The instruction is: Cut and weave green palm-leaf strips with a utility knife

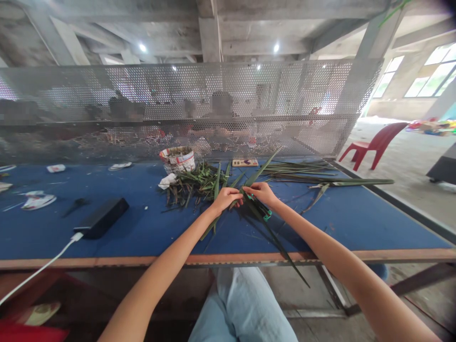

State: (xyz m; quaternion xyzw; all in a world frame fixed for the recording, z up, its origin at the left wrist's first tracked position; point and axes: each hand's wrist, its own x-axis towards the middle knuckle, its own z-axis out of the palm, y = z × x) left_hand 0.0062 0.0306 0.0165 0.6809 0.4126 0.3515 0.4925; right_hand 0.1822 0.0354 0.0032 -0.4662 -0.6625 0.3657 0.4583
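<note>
My left hand [226, 198] and my right hand [258, 193] meet above the blue table [149, 242], both pinching long, narrow green leaves [228, 199]. The leaves cross under my fingers and their tips trail towards the table's front edge. A small teal piece [266, 214] sits on the leaves just below my right hand; its kind is unclear. A heap of cut green leaves [197, 183] lies just left of my left hand. A bundle of long leaves [299, 168] lies to the right, beyond my right hand.
A paper-covered tub [177, 160] stands behind the heap. A black power bank [101, 217] with a white cable [42, 268] lies at left among paper scraps [37, 201]. A perforated metal screen [213, 95] runs behind the table, with people beyond it. A red plastic chair [374, 145] stands at right.
</note>
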